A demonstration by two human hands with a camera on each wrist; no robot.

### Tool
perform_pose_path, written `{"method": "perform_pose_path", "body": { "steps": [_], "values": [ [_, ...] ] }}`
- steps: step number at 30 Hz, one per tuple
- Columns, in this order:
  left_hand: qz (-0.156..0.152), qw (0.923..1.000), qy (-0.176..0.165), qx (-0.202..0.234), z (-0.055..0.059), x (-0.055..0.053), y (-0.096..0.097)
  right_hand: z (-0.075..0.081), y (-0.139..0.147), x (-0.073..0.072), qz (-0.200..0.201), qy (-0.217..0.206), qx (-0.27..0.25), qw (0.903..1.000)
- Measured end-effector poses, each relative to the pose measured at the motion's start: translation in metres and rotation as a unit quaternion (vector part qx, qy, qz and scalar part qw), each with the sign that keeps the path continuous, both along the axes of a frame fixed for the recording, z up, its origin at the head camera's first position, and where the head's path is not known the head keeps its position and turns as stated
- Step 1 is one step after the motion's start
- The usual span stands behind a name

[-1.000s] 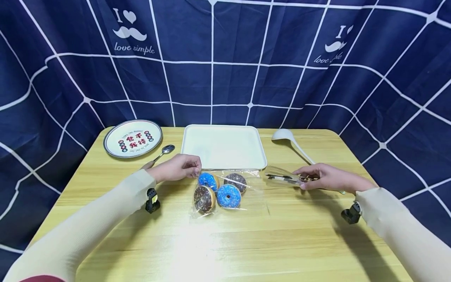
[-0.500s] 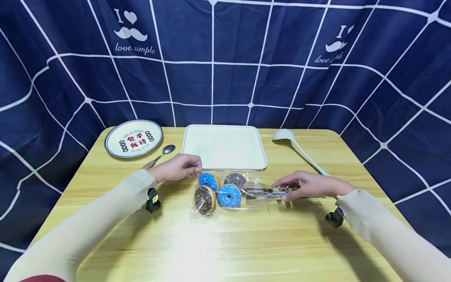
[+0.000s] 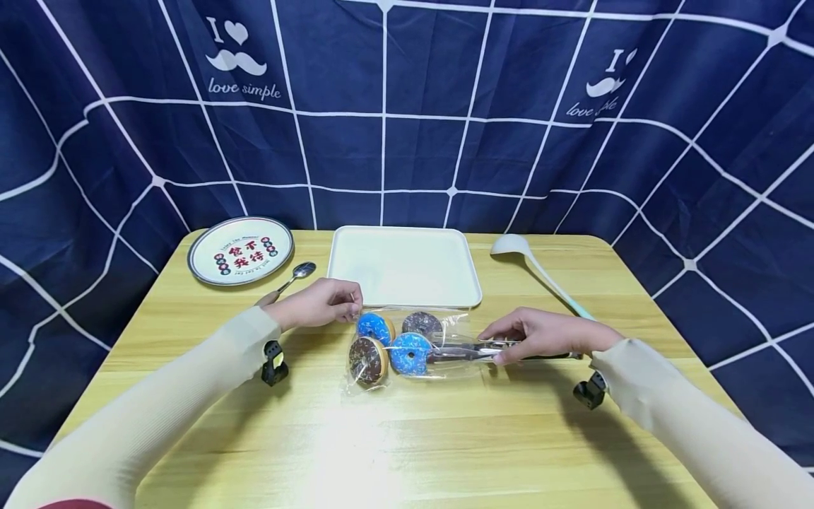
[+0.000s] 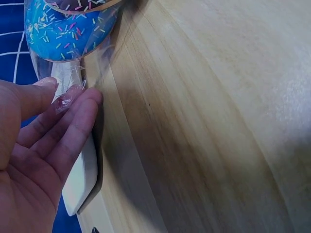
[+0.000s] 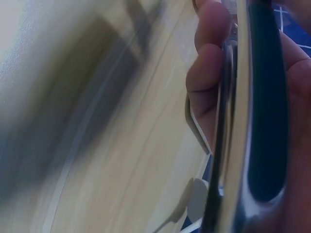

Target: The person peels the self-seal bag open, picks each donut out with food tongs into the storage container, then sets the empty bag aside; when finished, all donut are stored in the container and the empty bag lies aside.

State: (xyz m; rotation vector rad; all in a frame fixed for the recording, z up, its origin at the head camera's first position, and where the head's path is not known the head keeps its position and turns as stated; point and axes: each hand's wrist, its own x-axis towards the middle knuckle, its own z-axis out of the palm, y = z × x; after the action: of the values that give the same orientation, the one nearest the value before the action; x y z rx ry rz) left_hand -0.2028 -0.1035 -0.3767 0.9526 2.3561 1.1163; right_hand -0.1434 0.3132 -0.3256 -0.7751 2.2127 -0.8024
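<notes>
Left hand (image 3: 324, 302): thumb and fingertips pinch the far-left corner of a clear plastic bag (image 3: 459, 324); left wrist view shows crinkled film between them. Bag lies near the middle of the tabletop (image 3: 509, 438), just in front of a white tray (image 3: 405, 263). Inside it, four sprinkled donuts: blue donut at back left (image 3: 375, 327), dark brown donut at back right (image 3: 422, 324), brown donut at front left (image 3: 365, 360), blue donut at front right (image 3: 410, 353). Right hand (image 3: 547, 334): fingers curled round metal tongs (image 3: 467, 351), handle inlaid dark green in the right wrist view. Tongs point left, tips at the right edge of the front-right blue donut; cannot tell whether they press on it. Surroundings: plate (image 3: 213, 247) at far left, spoon (image 3: 304, 269) beside it, pale ladle (image 3: 511, 244) right of the tray.
</notes>
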Motion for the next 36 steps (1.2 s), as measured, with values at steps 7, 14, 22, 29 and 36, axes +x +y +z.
{"method": "perform_pose_path", "body": {
  "steps": [7,14,22,29,36],
  "values": [
    [0.006,1.0,-0.002,0.006,0.0,0.002,-0.002,-0.002,-0.004,0.0,-0.006,-0.017,-0.026,0.9995],
    [0.005,0.9998,-0.01,0.014,0.0,0.001,-0.003,-0.005,-0.001,0.001,-0.007,-0.015,-0.048,0.9987],
    [0.001,0.9995,-0.022,0.021,0.0,0.001,-0.004,-0.007,0.013,0.003,-0.023,-0.021,-0.04,0.9987],
    [0.002,0.9995,-0.018,0.025,0.001,0.001,-0.003,-0.011,0.033,0.004,-0.044,-0.048,-0.073,0.9952],
    [-0.004,0.9995,-0.016,0.028,-0.002,0.001,-0.002,-0.017,0.055,0.005,-0.047,-0.088,-0.137,0.9855]
  ]
}}
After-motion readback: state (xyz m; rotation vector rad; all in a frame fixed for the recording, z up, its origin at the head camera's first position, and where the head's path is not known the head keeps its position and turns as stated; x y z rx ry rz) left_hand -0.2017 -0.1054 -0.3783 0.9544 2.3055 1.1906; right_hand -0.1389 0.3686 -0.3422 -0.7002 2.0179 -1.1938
